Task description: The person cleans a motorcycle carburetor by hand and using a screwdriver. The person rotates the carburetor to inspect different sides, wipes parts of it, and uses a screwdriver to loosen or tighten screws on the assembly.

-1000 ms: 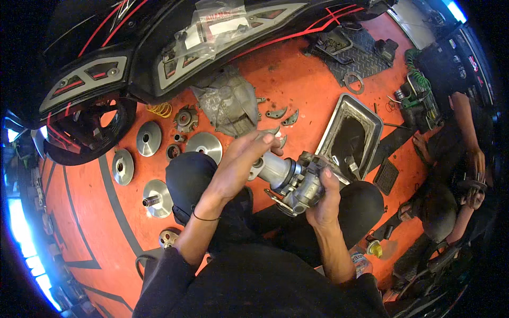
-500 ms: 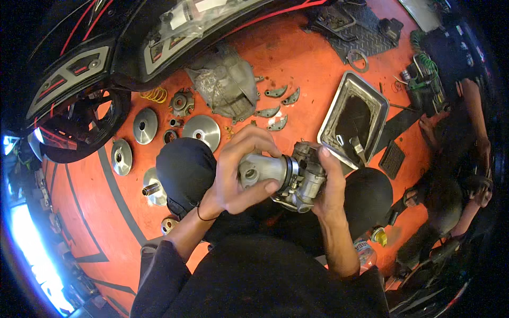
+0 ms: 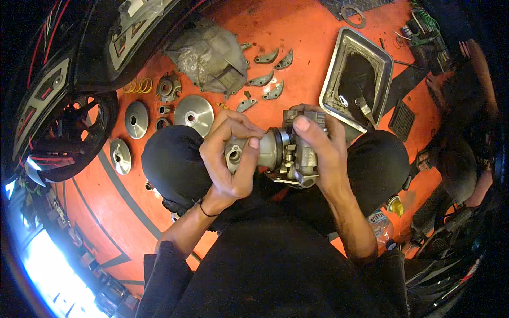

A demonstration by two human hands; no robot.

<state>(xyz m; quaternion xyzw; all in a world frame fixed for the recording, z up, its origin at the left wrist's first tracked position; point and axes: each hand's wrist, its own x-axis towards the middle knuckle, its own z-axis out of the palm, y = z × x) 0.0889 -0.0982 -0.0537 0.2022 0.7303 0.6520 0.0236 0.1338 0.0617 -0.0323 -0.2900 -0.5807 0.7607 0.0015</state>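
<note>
Above my lap I hold a grey metal throttle body [image 3: 304, 159] with a cast intake manifold [image 3: 268, 150] at its left end. A black ring and a metal band sit where the two parts meet. My left hand [image 3: 225, 161] is closed round the manifold, its thumb on top next to the bolt hole. My right hand [image 3: 327, 148] grips the throttle body from the right, the thumb across its upper face. The palm sides of both hands are hidden. Whether the two parts are fastened together, I cannot tell.
On the orange floor lie a grey engine cover [image 3: 207, 55], several clutch shoes [image 3: 261, 79], pulley discs [image 3: 194, 116] and a yellow spring [image 3: 139, 85]. A metal tray [image 3: 324, 87] with a brush stands ahead right. A motorcycle wheel [image 3: 108, 114] is left; another person's arm [image 3: 481, 77] shows right.
The view has shifted, so the floor parts sit higher in it. The manifold has turned in my left hand, and my right thumb now lies over the throttle body's top.
</note>
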